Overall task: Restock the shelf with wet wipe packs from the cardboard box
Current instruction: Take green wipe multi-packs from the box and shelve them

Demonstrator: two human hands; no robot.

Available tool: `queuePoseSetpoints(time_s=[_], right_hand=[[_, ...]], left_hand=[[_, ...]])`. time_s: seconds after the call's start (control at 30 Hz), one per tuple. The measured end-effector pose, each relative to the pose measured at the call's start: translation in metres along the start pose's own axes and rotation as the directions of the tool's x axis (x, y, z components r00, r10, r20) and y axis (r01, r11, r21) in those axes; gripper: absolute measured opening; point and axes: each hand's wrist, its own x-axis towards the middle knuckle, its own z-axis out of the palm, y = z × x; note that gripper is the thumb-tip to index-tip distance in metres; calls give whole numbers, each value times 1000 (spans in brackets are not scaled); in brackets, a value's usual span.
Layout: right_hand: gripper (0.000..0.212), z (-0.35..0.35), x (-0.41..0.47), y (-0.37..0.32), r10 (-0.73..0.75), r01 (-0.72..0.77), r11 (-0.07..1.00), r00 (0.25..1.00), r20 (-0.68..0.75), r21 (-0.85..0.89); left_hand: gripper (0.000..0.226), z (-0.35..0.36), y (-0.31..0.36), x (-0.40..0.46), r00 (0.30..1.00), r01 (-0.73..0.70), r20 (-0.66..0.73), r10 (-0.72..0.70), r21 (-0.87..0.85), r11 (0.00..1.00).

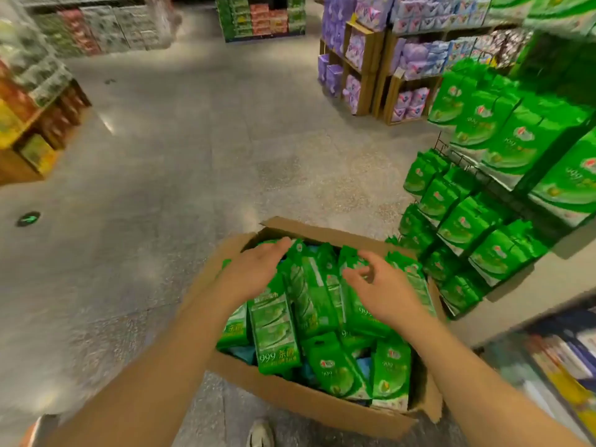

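Cardboard box, brown, open at the top, standing on the grey speckled floor at the middle bottom of the view; its flaps are folded outward on the far and left sides.

Contents: green wet wipe packs, many, standing on edge and leaning against one another across the box, with several more lying looser along the near side. White "999" lettering shows on some fronts. Bits of blue show between the packs low in the box; what they are is hard to tell.

Left hand: reaching into the far left part of the box, fingers fairly straight and laid over the tops of the packs there, touching them. No pack is lifted.

Right hand: over the packs in the right half of the box, fingers spread and loosely curled, fingertips at the upper edges of the packs. Motion blur makes it uncertain whether they have hold of a pack, so the grasp cannot be told.

Wire shelf, just right of the box: several tiers hung and stacked with matching green packs, the lower tiers close beside the box's right wall.

Wooden racks, far right across the aisle: purple and blue packets.

Display stand, far left: orange, yellow and red goods, blurred.

Shoe, toe only, at the bottom edge in front of the box.
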Motion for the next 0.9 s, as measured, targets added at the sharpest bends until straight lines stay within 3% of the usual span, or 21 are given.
queuePoseSetpoints(time_s=[0.1,0.2,0.27,0.33,0.4,0.47,0.53,0.6,0.7,0.8,0.9], right_hand=[[72,32,19,-4,47,-43,998,996,81,-50],[88,68,33,-8,158,-142,985,971,181,-97],[87,88,41,-8,226,-195,969,949,220,-155],[68,103,48,-6,246,-205,959,946,213,-195],[80,118,57,4,239,-196,952,956,170,-234],[83,132,64,16,245,-209,950,960,134,-234],[71,137,64,17,248,-225,953,964,98,-203],[52,137,59,8,251,-238,958,966,62,-163],[29,128,51,-8,262,-262,963,965,-7,-64],[27,113,42,-27,221,-215,974,971,-87,76],[28,100,33,-50,211,-183,950,973,-92,253]], left_hand=[[79,-6,-15,8,999,51,-18,-51,4,999],[92,-16,-35,6,994,113,2,-113,-69,991],[89,-20,-54,6,992,129,27,-126,-110,986],[80,-25,-70,8,988,152,50,-147,-145,978],[78,-27,-81,10,984,168,82,-155,-180,969],[93,-30,-89,11,980,189,97,-173,-203,961],[123,-30,-98,12,976,215,99,-196,-245,945],[133,-27,-112,16,970,239,117,-214,-287,928],[110,-24,-122,17,958,273,178,-224,-326,905],[64,-19,-127,16,947,306,226,-230,-403,863],[47,-13,-127,18,947,316,207,-244,-474,822]])
